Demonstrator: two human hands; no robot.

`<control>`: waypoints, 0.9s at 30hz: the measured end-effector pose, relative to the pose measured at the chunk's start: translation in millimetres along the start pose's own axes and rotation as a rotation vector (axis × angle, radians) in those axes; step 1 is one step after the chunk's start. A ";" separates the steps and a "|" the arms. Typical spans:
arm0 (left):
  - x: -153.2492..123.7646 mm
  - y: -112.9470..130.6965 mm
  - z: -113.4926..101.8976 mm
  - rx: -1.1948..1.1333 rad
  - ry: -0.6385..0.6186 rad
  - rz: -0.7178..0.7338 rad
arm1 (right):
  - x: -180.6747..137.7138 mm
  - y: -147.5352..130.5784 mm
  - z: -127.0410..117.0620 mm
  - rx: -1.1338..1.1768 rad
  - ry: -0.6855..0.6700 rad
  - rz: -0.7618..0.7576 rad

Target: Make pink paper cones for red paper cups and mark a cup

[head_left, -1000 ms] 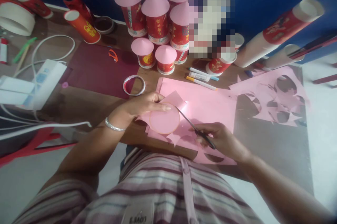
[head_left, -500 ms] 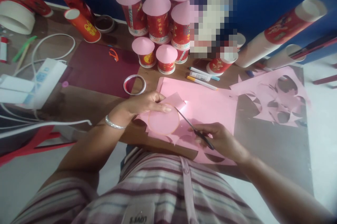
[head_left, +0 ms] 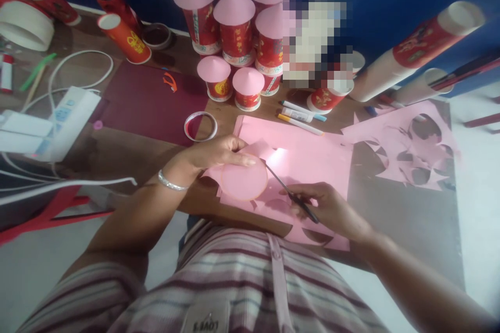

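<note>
My left hand (head_left: 214, 155) pinches a pink paper piece with a round disc (head_left: 244, 182) marked on it, held just above the table's near edge. My right hand (head_left: 326, 207) is closed round the handles of dark scissors (head_left: 291, 193), whose blades reach up-left to the disc's right rim. Under both hands lies a stack of pink paper sheets (head_left: 312, 158) with round holes cut near its front edge. A silver bangle circles my left wrist.
Red paper cups with pink cone lids (head_left: 234, 25) cluster at the back. Markers (head_left: 299, 114) and a tape ring (head_left: 200, 126) lie behind the sheets. Pink offcuts (head_left: 410, 148) sit right, a white power strip (head_left: 64, 122) and cables left, a dark red sheet (head_left: 148, 103) between.
The scissors have worked slightly along the disc's rim and the loose corner flap above the disc has shrunk. Both hands stay in place.
</note>
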State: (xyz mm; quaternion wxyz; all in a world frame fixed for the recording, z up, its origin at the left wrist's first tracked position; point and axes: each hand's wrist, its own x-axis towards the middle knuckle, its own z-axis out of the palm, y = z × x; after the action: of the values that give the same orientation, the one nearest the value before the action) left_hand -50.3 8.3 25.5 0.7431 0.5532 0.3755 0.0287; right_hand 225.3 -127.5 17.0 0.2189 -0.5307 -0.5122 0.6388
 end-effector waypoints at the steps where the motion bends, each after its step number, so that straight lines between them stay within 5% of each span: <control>1: -0.4 0.0 0.1 0.008 0.018 -0.005 | -0.4 -0.3 -0.6 -0.006 -0.002 0.002; 27: -2.0 2.7 0.0 0.016 -0.046 0.065 | 20.5 -29.3 -12.6 -0.355 -0.017 -0.203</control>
State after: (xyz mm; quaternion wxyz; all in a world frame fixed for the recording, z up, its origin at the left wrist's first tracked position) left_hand -50.7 8.4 28.7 0.7456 0.5716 0.3405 0.0372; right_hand 222.0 -94.1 34.8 0.1806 -0.5013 -0.6695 0.5176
